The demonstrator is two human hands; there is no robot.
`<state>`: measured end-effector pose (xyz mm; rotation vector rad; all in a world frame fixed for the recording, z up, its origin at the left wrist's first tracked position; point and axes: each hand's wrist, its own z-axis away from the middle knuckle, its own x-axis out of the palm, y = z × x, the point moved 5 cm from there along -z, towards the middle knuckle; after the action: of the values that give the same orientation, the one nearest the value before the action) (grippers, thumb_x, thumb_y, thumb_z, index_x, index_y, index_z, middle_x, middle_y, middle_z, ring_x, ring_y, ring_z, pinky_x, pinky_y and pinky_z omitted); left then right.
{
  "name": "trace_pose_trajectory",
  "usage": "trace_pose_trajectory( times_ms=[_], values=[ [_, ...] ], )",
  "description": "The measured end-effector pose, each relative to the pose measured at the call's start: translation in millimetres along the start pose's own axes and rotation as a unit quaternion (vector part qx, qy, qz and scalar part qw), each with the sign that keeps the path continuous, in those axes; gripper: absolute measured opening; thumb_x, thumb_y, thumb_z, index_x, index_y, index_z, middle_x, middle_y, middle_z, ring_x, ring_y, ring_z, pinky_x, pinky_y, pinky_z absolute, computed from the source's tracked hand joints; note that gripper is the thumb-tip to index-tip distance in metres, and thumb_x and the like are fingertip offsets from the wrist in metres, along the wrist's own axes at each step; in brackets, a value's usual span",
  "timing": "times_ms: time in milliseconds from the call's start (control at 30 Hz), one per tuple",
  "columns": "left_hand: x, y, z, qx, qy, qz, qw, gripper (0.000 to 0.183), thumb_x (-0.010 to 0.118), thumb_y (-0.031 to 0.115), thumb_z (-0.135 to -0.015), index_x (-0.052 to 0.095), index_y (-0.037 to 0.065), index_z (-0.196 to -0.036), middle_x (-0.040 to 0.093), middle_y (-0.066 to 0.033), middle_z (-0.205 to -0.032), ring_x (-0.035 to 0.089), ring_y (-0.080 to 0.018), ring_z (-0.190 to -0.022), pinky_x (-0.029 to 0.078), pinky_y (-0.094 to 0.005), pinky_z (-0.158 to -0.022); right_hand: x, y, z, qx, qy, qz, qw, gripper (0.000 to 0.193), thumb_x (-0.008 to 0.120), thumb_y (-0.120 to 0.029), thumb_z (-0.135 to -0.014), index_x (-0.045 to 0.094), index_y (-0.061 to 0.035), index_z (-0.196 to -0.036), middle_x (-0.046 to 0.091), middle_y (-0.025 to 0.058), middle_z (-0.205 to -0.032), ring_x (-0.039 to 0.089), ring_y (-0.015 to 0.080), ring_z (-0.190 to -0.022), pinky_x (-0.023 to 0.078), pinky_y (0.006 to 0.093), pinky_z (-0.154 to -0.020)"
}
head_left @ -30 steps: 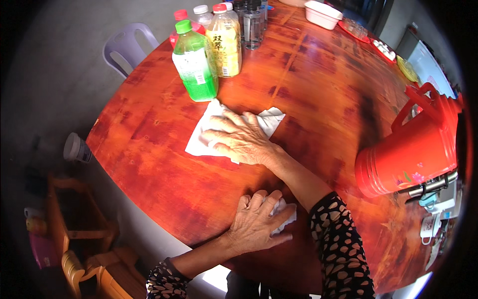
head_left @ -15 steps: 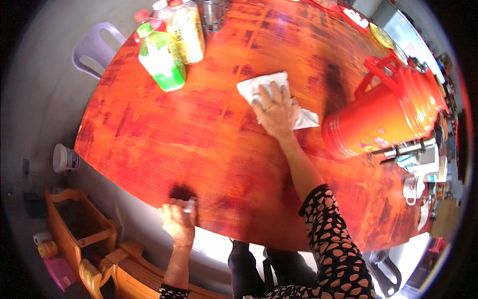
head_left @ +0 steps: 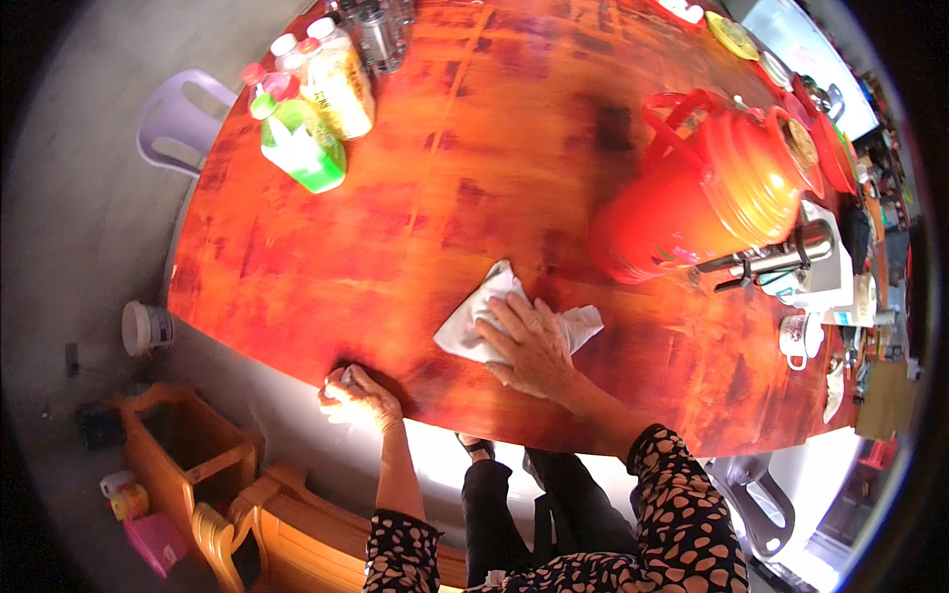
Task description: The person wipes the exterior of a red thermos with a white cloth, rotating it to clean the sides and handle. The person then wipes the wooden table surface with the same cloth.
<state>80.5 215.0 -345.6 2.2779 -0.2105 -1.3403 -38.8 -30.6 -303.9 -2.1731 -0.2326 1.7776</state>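
Note:
My right hand (head_left: 534, 348) lies with its fingers stretched out on a white cloth (head_left: 465, 331), pressing it against the reddish wooden table (head_left: 386, 277). One corner of the cloth points away from me, and another sticks out to the right of the hand. At the table's near left edge, my left hand (head_left: 364, 398) has its fingers curled around something small and pale, mostly hidden by them.
A red-orange thermos jug (head_left: 682, 198) stands on the right, by a white mug (head_left: 797, 341) and a steel flask (head_left: 791, 255). Far left are a green bottle (head_left: 301, 148) and several other bottles. A wooden chair (head_left: 297, 529) is at lower left.
My right hand and the cloth have come nearer to me and slightly left across the tabletop. My left hand stays near the edge, its fingers turned. The view has shifted a little.

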Motion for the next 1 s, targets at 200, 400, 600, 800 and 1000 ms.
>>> trace_pose_trajectory(
  times_ms=[200, 400, 600, 800, 1000],
  values=[
    [6, -6, 1, 0.003, 0.033, 0.013, 0.999, 0.021, 0.066, 0.005, -0.079, 0.056, 0.012, -0.096, 0.047, -0.0134, -0.107, 0.044, -0.0298, -0.092, 0.043, -0.0449, -0.072, 9, -1, -26, 0.003, 0.007, 0.032, 0.999, 0.061, 0.072, -0.031, -0.069, 0.054, -0.0216, -0.126, 0.043, 0.0023, -0.137, 0.041, 0.0259, -0.122, 0.037, 0.042, -0.093],
    [4, -3, 1, 0.011, 0.033, -0.02, 0.999, 0.022, 0.067, 0.007, -0.077, 0.055, 0.012, -0.096, 0.05, -0.0124, -0.106, 0.044, -0.0316, -0.093, 0.04, -0.0461, -0.075, 27, 11, -112, -0.02, 0.036, 0.001, 0.999, 0.05, 0.069, -0.02, -0.077, 0.055, -0.0206, -0.125, 0.043, 0.0033, -0.137, 0.041, 0.0265, -0.118, 0.036, 0.0414, -0.092],
    [13, -8, 1, -0.055, 0.0, 0.088, 0.995, 0.018, 0.063, 0.006, -0.08, 0.055, 0.011, -0.094, 0.049, -0.0111, -0.107, 0.044, -0.029, -0.093, 0.04, -0.0429, -0.076, 70, 14, -205, 0.019, 0.097, 0.027, 0.995, 0.051, 0.066, -0.032, -0.079, 0.054, -0.0244, -0.127, 0.038, 0.0078, -0.142, 0.038, 0.0315, -0.118, 0.034, 0.0455, -0.09],
    [30, -48, 11, -0.213, 0.054, 0.33, 0.918, 0.024, 0.064, -0.004, -0.076, 0.054, 0.009, -0.094, 0.049, -0.0129, -0.109, 0.043, -0.0293, -0.092, 0.041, -0.041, -0.076, 77, -62, -157, -0.106, 0.017, -0.029, 0.994, 0.056, 0.07, -0.031, -0.075, 0.055, -0.0252, -0.129, 0.036, 0.008, -0.143, 0.037, 0.0296, -0.121, 0.034, 0.0471, -0.088],
    [18, -20, 6, -0.052, 0.025, 0.116, 0.992, 0.016, 0.057, 0.006, -0.082, 0.049, 0.002, -0.095, 0.042, -0.008, -0.107, 0.046, -0.0191, -0.091, 0.044, -0.0344, -0.077, 59, -83, -63, -0.134, 0.003, 0.014, 0.991, 0.057, 0.073, -0.029, -0.068, 0.056, -0.0254, -0.123, 0.039, 0.0021, -0.141, 0.038, 0.0245, -0.12, 0.033, 0.0421, -0.085]
  ],
)
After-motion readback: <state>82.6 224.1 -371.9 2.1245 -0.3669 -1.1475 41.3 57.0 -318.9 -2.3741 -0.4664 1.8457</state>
